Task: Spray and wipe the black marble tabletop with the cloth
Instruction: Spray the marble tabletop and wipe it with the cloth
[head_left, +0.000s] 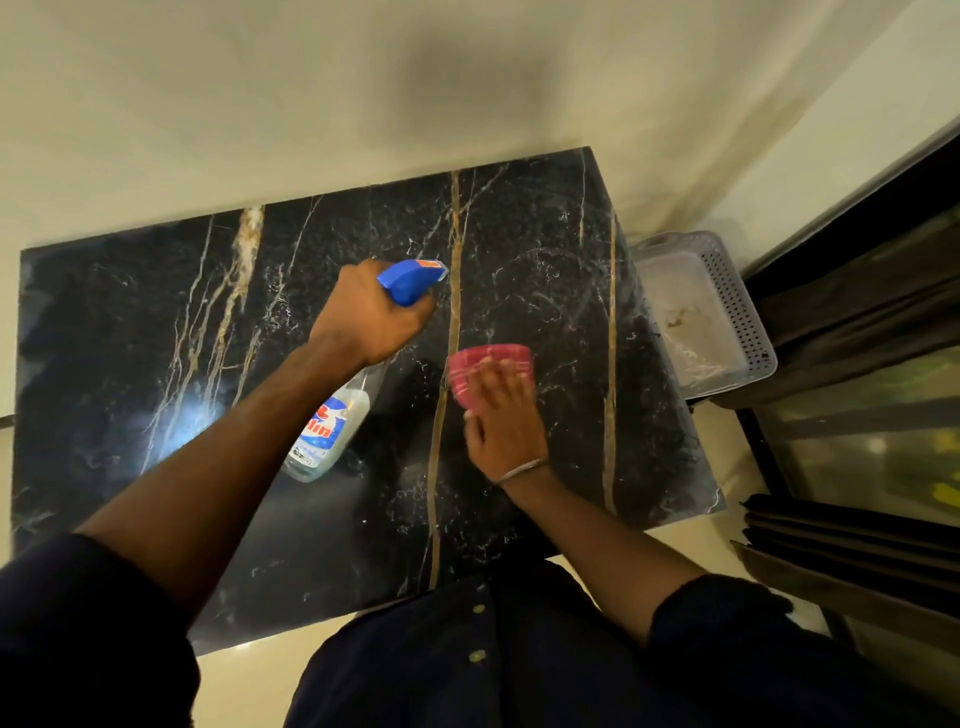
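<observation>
Cream wall (311, 78); glossy floor (244, 686); grey perforated basket (727, 306) right.

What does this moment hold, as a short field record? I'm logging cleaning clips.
surface: black marble tabletop, against the wall
left hand: grips spray bottle by the neck, blue nozzle pointing right
right hand: flat on pink cloth, pressing it to the marble
cloth position: right of centre, between two gold veins
beside table: grey basket on the floor, right
wrist: bracelet on the right

Spray btl (324, 431) label: partial "lin"
</observation>
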